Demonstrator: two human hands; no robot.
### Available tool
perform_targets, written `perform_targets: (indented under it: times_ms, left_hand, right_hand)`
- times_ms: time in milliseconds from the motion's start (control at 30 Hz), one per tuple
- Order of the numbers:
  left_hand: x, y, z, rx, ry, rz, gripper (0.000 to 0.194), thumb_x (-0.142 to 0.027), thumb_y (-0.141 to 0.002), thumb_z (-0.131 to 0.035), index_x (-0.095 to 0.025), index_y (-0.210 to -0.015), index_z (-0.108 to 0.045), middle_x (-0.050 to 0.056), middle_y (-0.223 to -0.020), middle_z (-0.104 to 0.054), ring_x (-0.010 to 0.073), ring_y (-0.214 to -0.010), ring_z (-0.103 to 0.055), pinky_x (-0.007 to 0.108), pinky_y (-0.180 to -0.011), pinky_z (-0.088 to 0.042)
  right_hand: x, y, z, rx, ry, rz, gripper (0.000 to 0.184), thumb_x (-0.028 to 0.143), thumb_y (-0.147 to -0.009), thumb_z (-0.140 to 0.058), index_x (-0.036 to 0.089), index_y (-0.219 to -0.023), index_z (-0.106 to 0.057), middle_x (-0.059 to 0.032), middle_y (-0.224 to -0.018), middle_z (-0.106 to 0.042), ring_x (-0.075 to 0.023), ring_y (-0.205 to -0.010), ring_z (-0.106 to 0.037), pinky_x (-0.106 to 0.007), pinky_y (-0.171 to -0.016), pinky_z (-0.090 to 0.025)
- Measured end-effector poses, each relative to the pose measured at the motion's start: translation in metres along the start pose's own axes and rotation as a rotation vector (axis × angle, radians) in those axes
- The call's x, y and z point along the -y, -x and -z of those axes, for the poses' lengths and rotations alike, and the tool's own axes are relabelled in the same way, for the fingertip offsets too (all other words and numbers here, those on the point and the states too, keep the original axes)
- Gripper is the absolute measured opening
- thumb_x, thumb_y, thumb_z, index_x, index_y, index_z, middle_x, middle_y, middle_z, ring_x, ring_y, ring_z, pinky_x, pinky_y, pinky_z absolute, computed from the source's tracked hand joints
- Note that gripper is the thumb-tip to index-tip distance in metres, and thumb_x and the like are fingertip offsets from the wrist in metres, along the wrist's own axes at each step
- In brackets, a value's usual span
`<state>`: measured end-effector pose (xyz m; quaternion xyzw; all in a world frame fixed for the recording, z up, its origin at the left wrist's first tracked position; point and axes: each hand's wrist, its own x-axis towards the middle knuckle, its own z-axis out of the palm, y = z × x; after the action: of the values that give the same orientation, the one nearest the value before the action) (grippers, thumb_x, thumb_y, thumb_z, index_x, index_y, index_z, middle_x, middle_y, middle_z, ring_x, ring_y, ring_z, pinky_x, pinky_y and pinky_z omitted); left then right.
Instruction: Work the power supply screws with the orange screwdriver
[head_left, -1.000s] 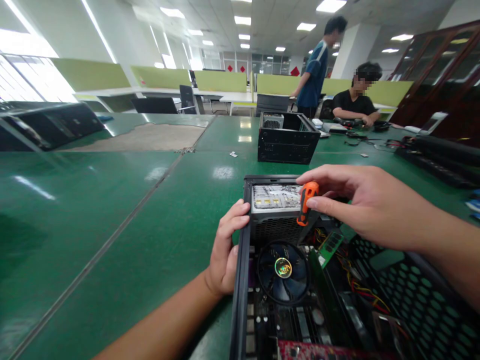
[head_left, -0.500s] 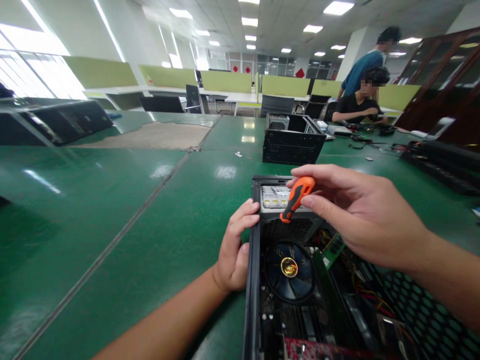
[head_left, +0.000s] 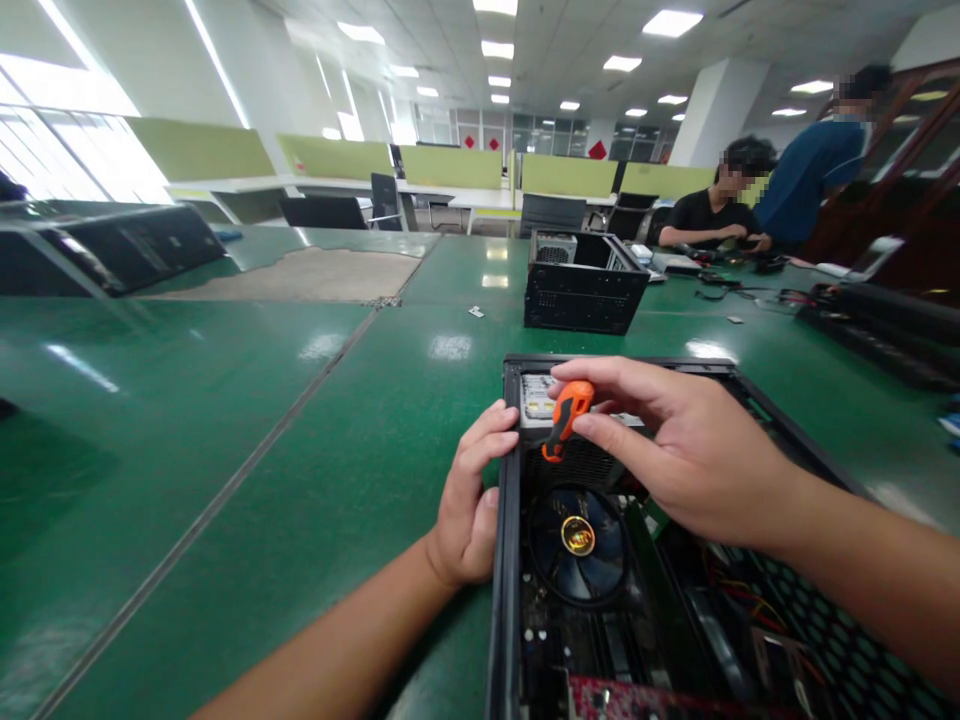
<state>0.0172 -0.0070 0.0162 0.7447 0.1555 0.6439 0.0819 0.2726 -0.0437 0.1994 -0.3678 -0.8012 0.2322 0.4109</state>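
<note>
An open black computer case [head_left: 508,560] lies in front of me with its inside showing. Along its left edge my left hand [head_left: 469,500] is closed, the fingertips hooked over the rim. My right hand [head_left: 675,440] pinches a screwdriver [head_left: 568,418] by its orange and black handle, over the far left corner of the case. The shaft is not visible. Partly behind that handle is a silver panel with yellow parts [head_left: 535,400]. Below it sits a round black fan [head_left: 577,536] with a gold centre, and a red circuit board [head_left: 622,695] shows at the bottom.
Another black case [head_left: 585,290] stands farther back on the green table [head_left: 300,480]. A dark case [head_left: 142,245] lies at the far left. Cables and parts [head_left: 720,280] are spread at the right, near a seated person [head_left: 712,215] and a standing person [head_left: 806,180].
My right hand has shifted left and slightly down with the screwdriver. My left hand stays on the case edge. The standing person has moved right, beside the seated one.
</note>
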Motion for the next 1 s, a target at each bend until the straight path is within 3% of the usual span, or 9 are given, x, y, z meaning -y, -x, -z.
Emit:
perform_targets:
  times_ms: [333, 600, 800, 1000]
  left_hand:
    - [0.002, 0.0029, 0.0001, -0.006, -0.017, 0.017, 0.051, -0.046, -0.134, -0.056, -0.033, -0.182, -0.069, 0.016, -0.18, -0.081, 0.0364, -0.181, -0.072, 0.066, -0.15, -0.063]
    - [0.0006, 0.0005, -0.001, -0.016, -0.016, 0.008, 0.051, -0.047, -0.135, -0.057, -0.032, -0.182, -0.069, 0.014, -0.181, -0.081, 0.0327, -0.182, -0.071, 0.059, -0.15, -0.063]
    - [0.0021, 0.0011, 0.0, -0.013, -0.031, 0.014, 0.051, -0.046, -0.133, -0.06, -0.033, -0.182, -0.069, 0.015, -0.181, -0.082, 0.036, -0.181, -0.073, 0.065, -0.148, -0.064]
    - [0.0029, 0.002, -0.0001, -0.018, -0.011, 0.007, 0.05, -0.046, -0.135, -0.058, -0.031, -0.181, -0.07, 0.015, -0.18, -0.082, 0.0328, -0.182, -0.072, 0.06, -0.152, -0.061]
  right_hand:
    - [0.0045, -0.0005, 0.0033, 0.012, 0.013, -0.027, 0.033, 0.019, -0.112, -0.08, 0.026, -0.14, -0.097, -0.0095, -0.139, -0.102, -0.0307, -0.114, -0.1, -0.046, -0.109, -0.083]
    - [0.0036, -0.0007, 0.0019, 0.035, -0.018, -0.015, 0.03, 0.019, -0.112, -0.079, 0.023, -0.136, -0.096, -0.011, -0.137, -0.103, -0.0311, -0.116, -0.101, -0.044, -0.105, -0.084]
    - [0.0028, -0.0004, 0.0035, 0.016, 0.007, -0.036, 0.03, 0.019, -0.111, -0.08, 0.025, -0.135, -0.097, -0.0092, -0.136, -0.103, -0.0308, -0.114, -0.1, -0.046, -0.106, -0.083]
    - [0.0009, -0.0012, 0.0022, -0.014, 0.039, -0.047, 0.029, 0.021, -0.11, -0.079, 0.024, -0.135, -0.094, -0.0097, -0.132, -0.103, -0.0292, -0.109, -0.099, -0.044, -0.103, -0.082]
